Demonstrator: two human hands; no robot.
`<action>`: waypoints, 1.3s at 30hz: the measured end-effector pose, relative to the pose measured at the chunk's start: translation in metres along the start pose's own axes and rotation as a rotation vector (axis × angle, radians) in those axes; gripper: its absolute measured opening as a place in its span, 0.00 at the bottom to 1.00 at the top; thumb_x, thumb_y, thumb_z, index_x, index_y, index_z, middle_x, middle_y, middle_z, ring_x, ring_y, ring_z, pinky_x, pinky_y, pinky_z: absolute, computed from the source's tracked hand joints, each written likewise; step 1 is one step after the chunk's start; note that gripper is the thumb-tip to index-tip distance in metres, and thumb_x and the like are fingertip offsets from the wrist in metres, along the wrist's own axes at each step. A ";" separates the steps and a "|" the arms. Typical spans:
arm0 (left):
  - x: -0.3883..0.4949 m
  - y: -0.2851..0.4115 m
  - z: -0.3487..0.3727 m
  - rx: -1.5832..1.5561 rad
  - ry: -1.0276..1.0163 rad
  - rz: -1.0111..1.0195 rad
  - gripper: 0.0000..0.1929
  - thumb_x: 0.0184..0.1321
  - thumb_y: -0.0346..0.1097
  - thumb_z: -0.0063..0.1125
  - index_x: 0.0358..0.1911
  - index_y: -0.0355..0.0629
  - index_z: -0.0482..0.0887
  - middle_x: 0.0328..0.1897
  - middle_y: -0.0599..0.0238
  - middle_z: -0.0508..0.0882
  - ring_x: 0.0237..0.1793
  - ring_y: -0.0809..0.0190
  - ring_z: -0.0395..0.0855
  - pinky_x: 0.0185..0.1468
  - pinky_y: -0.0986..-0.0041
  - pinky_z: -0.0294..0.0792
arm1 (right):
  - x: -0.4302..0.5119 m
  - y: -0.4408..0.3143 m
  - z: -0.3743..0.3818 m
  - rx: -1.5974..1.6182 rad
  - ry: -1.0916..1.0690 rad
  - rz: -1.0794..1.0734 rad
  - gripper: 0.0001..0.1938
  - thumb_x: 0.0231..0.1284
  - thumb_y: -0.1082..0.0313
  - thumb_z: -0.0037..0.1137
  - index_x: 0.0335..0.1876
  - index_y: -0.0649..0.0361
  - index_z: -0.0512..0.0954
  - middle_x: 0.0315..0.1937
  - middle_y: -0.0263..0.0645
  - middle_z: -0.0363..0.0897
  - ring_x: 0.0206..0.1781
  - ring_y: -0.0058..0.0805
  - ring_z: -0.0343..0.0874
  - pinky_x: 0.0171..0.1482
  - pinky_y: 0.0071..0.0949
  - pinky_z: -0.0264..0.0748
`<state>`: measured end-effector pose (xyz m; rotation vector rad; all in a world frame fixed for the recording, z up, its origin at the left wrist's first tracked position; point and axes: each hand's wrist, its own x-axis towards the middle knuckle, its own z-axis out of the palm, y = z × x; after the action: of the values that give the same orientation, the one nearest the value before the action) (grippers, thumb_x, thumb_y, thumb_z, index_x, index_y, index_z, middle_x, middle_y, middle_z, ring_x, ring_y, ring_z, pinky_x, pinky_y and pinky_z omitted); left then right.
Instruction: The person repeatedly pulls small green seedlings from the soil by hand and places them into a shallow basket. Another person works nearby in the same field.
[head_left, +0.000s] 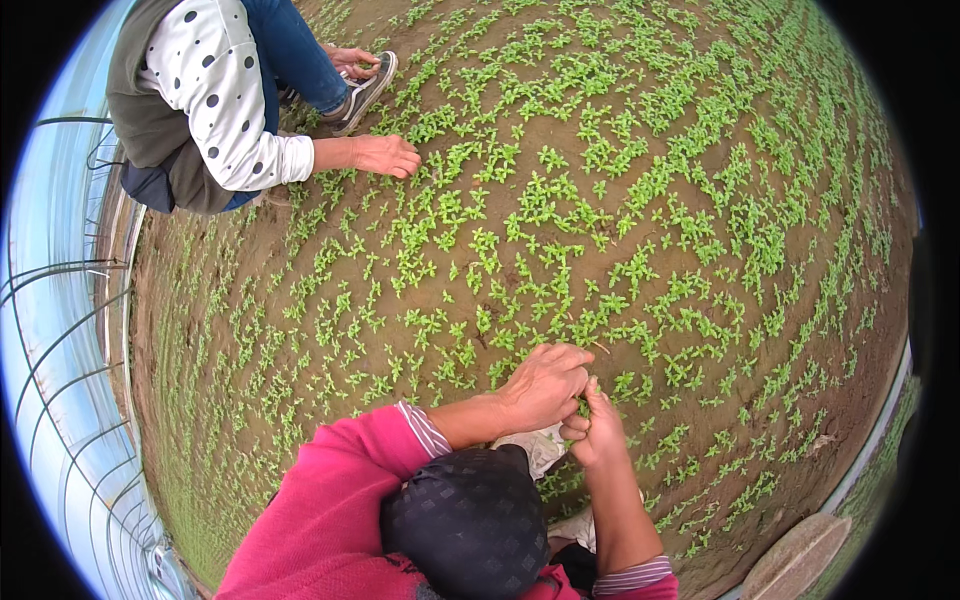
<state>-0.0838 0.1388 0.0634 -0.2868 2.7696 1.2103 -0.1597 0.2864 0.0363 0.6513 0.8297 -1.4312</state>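
Observation:
My left hand (544, 386) reaches in from the left and meets my right hand (600, 429) low in the middle of the view, above the seedling bed (525, 146). The fingertips of both hands come together. A bit of green plant (583, 405) shows between the curled fingers and thumb of my right hand. Whether my left fingers also grip it is hidden. Small leafy green seedlings (559, 277) grow in brown soil just beyond my hands. Pink sleeves (337, 480) with striped cuffs cover my arms.
At upper left another person (217, 97) in a dotted sleeve crouches, one hand (386, 155) at the seedlings. Rounded dark patterned fabric (469, 517) lies between my arms. Greenhouse plastic film (56, 360) curves along the left. A flat tan object (799, 559) stands at lower right.

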 end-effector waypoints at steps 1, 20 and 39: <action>-0.003 0.000 -0.006 -0.060 0.042 -0.001 0.13 0.49 0.35 0.64 0.39 0.42 0.80 0.63 0.52 0.76 0.64 0.48 0.72 0.63 0.55 0.63 | 0.001 0.001 0.001 0.019 0.000 0.002 0.14 0.73 0.50 0.49 0.46 0.54 0.73 0.27 0.27 0.70 0.17 0.10 0.60 0.18 0.11 0.53; -0.066 -0.246 -0.123 0.302 0.481 -0.908 0.26 0.49 0.46 0.70 0.52 0.44 0.81 0.49 0.54 0.83 0.53 0.48 0.80 0.57 0.59 0.71 | -0.050 -0.017 -0.037 0.567 -0.172 -0.012 0.15 0.78 0.56 0.38 0.49 0.55 0.76 0.26 0.23 0.64 0.17 0.08 0.57 0.19 0.13 0.53; -0.034 -0.284 -0.109 0.622 0.397 -0.785 0.08 0.51 0.39 0.64 0.34 0.48 0.85 0.39 0.61 0.85 0.47 0.51 0.82 0.54 0.56 0.66 | -0.037 -0.016 -0.044 0.463 -0.059 -0.006 0.12 0.77 0.58 0.41 0.47 0.55 0.75 0.26 0.24 0.66 0.17 0.08 0.57 0.18 0.12 0.54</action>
<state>0.0080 -0.1257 -0.0600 -1.4654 2.6630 0.1041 -0.1787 0.3425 0.0430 0.9487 0.4515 -1.6554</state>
